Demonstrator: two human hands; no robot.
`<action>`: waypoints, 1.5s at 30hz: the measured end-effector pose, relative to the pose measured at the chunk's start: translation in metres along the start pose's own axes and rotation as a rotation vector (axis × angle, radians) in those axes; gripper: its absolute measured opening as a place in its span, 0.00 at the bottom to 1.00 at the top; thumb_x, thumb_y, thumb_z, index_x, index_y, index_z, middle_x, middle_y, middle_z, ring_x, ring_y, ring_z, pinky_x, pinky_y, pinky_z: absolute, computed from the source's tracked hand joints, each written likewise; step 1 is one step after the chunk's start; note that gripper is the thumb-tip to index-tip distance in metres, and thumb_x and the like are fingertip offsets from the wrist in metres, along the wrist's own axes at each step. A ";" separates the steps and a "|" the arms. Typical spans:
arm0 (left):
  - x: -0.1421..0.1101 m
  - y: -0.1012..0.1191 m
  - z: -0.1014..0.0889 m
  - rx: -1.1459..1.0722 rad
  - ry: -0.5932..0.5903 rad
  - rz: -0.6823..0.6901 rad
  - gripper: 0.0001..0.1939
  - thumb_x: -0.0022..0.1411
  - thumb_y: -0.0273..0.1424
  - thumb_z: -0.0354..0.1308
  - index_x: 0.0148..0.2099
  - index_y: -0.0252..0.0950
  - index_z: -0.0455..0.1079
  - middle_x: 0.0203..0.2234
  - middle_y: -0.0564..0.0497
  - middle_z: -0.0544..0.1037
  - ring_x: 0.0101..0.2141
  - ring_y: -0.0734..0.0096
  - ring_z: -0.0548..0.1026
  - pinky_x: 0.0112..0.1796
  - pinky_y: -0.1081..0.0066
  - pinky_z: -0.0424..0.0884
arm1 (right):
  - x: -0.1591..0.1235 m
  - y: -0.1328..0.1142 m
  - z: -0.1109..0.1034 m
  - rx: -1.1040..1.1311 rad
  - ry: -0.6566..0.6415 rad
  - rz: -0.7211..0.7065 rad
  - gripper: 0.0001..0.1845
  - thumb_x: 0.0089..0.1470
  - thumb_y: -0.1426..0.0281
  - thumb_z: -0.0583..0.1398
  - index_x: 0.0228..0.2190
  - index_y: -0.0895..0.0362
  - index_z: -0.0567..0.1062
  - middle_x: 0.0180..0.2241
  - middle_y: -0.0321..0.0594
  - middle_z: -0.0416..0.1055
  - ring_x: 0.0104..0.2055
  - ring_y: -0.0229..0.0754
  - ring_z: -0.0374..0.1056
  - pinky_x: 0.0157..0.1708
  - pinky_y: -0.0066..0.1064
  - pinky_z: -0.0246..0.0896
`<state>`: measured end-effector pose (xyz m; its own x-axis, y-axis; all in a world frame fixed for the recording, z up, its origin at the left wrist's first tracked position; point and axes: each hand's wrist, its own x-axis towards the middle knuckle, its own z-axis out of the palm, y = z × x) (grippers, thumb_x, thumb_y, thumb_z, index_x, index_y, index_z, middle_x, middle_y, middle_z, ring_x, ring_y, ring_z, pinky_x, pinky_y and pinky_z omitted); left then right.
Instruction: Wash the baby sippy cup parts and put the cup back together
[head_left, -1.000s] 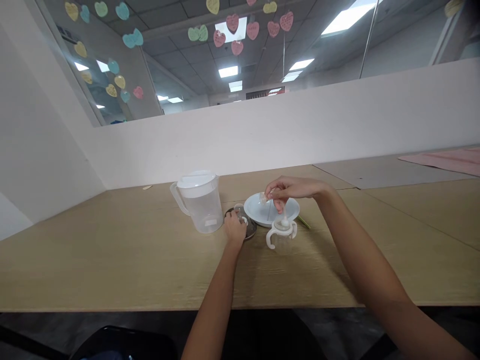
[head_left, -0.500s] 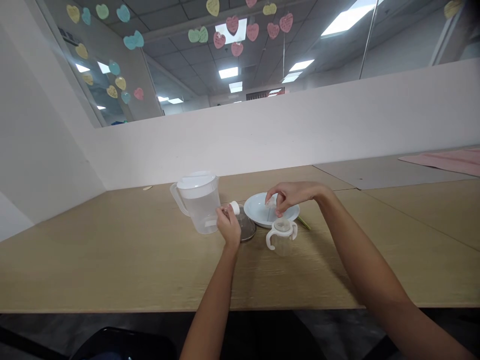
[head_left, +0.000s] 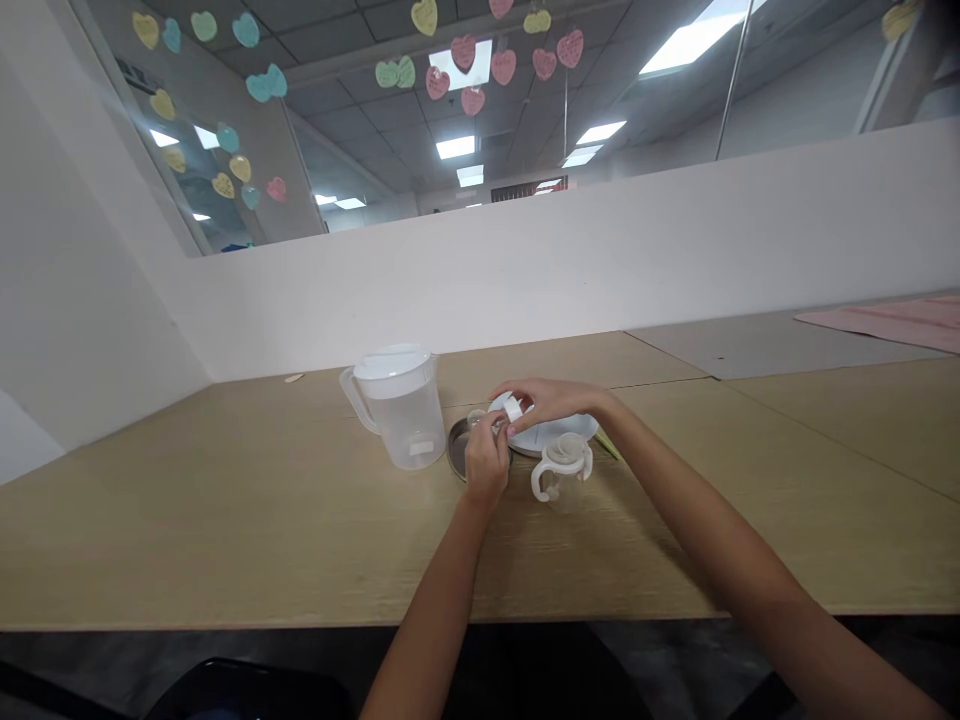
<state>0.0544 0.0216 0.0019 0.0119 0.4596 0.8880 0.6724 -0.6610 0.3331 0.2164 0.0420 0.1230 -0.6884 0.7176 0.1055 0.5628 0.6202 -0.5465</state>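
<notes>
White plastic shows between the fingertips: a small cap (head_left: 513,408) is raised off the table (head_left: 300,530), pinched, as far as I can judge, by the left hand (head_left: 487,462). The right hand (head_left: 553,400) curls over it from the other side, fingers bent; whether they press on the cap or only hover around it, I cannot tell.

The work looks partway along. Just right of the grip and nearer the person, the clear cup (head_left: 568,494) stands upright with its white handles (head_left: 538,482) fitted. A clear piece shows at its mouth, but how it sits is too small to tell. The cap is apart from the cup, so those two are not joined. Beneath the left hand lies a dark round tray (head_left: 457,458); under the right hand is a pale plate (head_left: 541,438). Left of the grip, the pitcher (head_left: 409,432) stands with its lid on.
</notes>
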 end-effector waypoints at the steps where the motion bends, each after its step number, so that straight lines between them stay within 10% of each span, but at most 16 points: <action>1: 0.000 0.000 0.000 0.003 -0.007 0.018 0.14 0.66 0.32 0.43 0.49 0.34 0.65 0.40 0.43 0.76 0.41 0.67 0.74 0.42 0.69 0.69 | 0.003 -0.002 0.004 -0.036 -0.017 -0.020 0.34 0.42 0.53 0.63 0.49 0.56 0.68 0.41 0.42 0.72 0.39 0.41 0.68 0.35 0.28 0.61; 9: 0.002 -0.020 -0.001 0.039 -0.042 0.159 0.16 0.66 0.30 0.41 0.43 0.35 0.70 0.32 0.44 0.77 0.35 0.67 0.74 0.38 0.67 0.69 | -0.006 -0.057 0.024 -0.673 0.102 0.195 0.13 0.47 0.67 0.58 0.33 0.62 0.76 0.32 0.51 0.75 0.35 0.48 0.70 0.29 0.29 0.56; 21: 0.000 -0.030 0.000 0.046 -0.124 0.287 0.21 0.66 0.38 0.37 0.34 0.38 0.70 0.18 0.49 0.69 0.25 0.69 0.70 0.36 0.65 0.67 | -0.030 -0.103 0.031 -0.795 0.027 0.208 0.09 0.47 0.74 0.57 0.29 0.62 0.77 0.29 0.55 0.74 0.33 0.50 0.71 0.29 0.31 0.57; 31: -0.003 -0.027 0.003 0.061 -0.174 0.239 0.23 0.66 0.35 0.35 0.37 0.36 0.72 0.16 0.48 0.70 0.22 0.69 0.70 0.30 0.69 0.68 | -0.034 -0.095 0.032 -0.788 0.099 0.211 0.08 0.47 0.70 0.58 0.27 0.61 0.75 0.26 0.52 0.73 0.31 0.48 0.70 0.29 0.31 0.55; 39: -0.005 0.013 -0.008 -0.166 -0.098 0.029 0.26 0.64 0.41 0.44 0.61 0.35 0.51 0.42 0.42 0.76 0.32 0.67 0.76 0.37 0.66 0.73 | -0.059 -0.081 0.003 -0.601 0.184 0.028 0.12 0.45 0.74 0.55 0.36 0.56 0.68 0.35 0.43 0.70 0.33 0.42 0.64 0.30 0.28 0.51; 45: -0.010 0.027 -0.006 -0.238 -0.300 0.238 0.30 0.59 0.44 0.49 0.60 0.36 0.53 0.40 0.44 0.76 0.35 0.64 0.76 0.40 0.64 0.73 | -0.055 -0.049 -0.018 -0.583 0.149 0.146 0.12 0.41 0.78 0.54 0.32 0.57 0.67 0.34 0.41 0.66 0.33 0.40 0.62 0.30 0.28 0.52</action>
<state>0.0676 -0.0043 0.0043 0.3835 0.4067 0.8292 0.4366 -0.8710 0.2253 0.2347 -0.0221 0.1596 -0.5374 0.8189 0.2017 0.8330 0.5527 -0.0245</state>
